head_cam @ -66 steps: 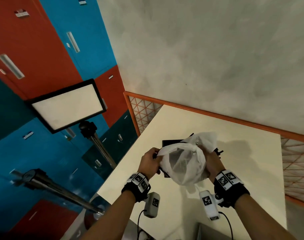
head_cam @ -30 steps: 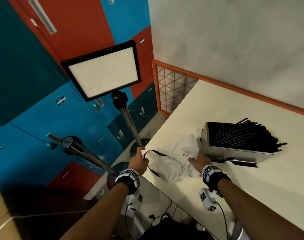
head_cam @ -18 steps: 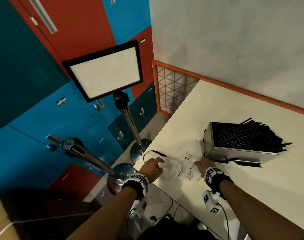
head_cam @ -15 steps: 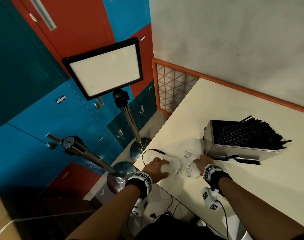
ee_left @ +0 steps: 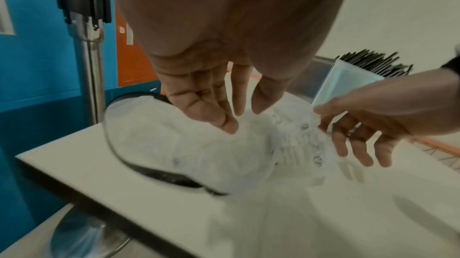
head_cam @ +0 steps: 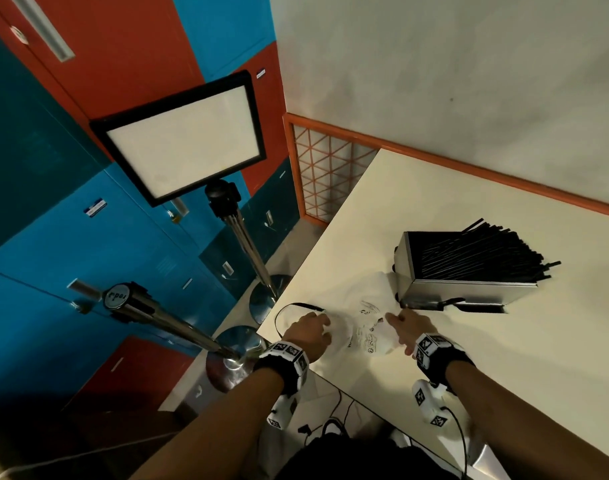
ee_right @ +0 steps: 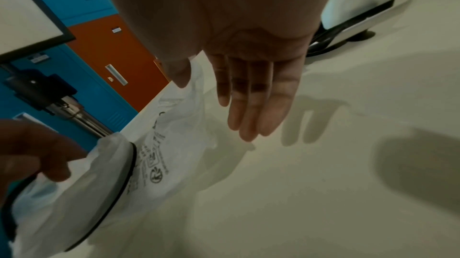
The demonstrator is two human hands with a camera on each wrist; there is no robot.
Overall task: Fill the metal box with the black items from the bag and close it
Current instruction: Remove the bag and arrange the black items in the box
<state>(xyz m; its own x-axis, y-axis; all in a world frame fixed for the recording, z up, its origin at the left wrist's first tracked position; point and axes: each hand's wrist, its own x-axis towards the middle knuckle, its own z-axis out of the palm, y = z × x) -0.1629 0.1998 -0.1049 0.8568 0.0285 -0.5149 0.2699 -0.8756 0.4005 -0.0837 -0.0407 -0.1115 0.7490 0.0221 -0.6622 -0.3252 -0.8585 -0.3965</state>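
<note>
The metal box stands on the cream table, open on top, with black straws filling it and poking past its right end. The white plastic bag lies flattened at the table's near left corner, left of the box. My left hand rests on the bag's left part, its fingertips touching the plastic by the black hem cord. My right hand hovers just above the table beside the bag, fingers straight and holding nothing.
A light panel on a stand and a metal post stand off the table's left edge. Blue and red lockers fill the left. The wall and an orange rail border the table's far side.
The bag came down from above the box to the near left corner and now lies flat. My right hand has let go of it and opened. The box with straws has come into sight.
</note>
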